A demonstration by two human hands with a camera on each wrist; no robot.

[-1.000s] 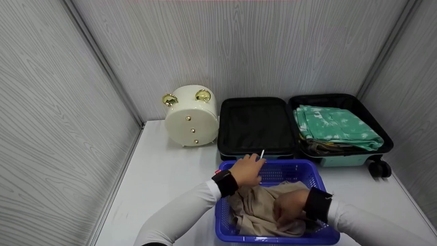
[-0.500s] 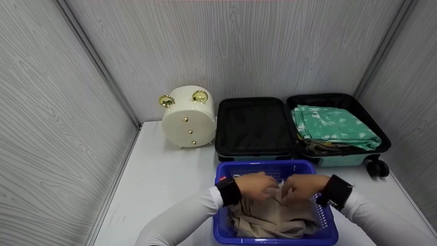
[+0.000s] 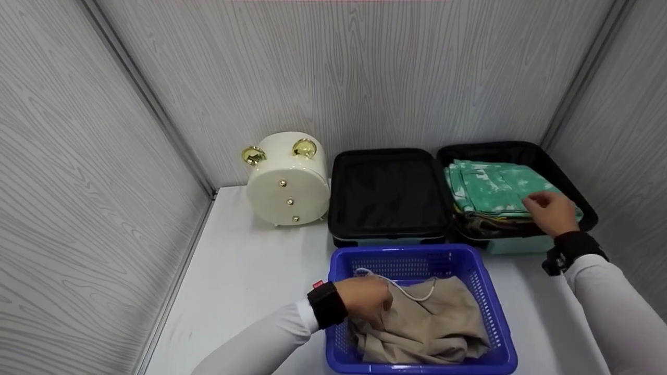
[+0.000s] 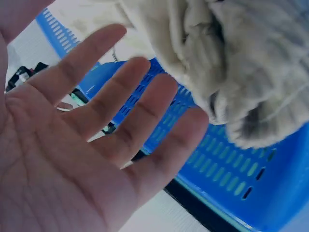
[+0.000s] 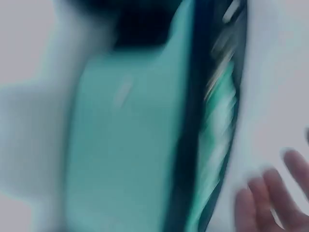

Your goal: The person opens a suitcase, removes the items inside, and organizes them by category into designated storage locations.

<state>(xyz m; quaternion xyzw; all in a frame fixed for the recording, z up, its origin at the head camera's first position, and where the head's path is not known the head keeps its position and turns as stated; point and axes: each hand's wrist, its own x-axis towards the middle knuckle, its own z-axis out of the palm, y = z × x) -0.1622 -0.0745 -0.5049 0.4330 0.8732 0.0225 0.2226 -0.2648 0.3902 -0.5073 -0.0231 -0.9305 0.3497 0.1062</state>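
Note:
A beige garment (image 3: pixel 437 317) with a white drawstring (image 3: pixel 417 298) lies crumpled in a blue plastic basket (image 3: pixel 406 249). Over the basket's left part hangs my left hand (image 3: pixel 365 298), close above the cloth. In the left wrist view its fingers (image 4: pixel 159 101) are straight and spread, holding nothing, with the garment's bunched cloth beyond them. My right hand (image 3: pixel 553 211) is over the front of the suitcase (image 3: pixel 521 245), in front of a folded green-and-white cloth (image 3: pixel 510 187). The right wrist view, blurred, has its fingers (image 5: pixel 285 198) loosely extended with nothing held.
The suitcase's other half, a black-lined shell (image 3: pixel 388 192), lies open behind the basket. To its left stands a round cream case (image 3: pixel 289 182) with gold ear-like knobs. Darker folded clothes (image 3: pixel 484 224) lie beneath the green cloth. Grey walls (image 3: pixel 333 73) enclose the white table (image 3: pixel 234 281).
My right hand has left the beige garment and moved up and right to the suitcase. My left hand has drawn back leftward, and the drawstring now lies loose on the cloth.

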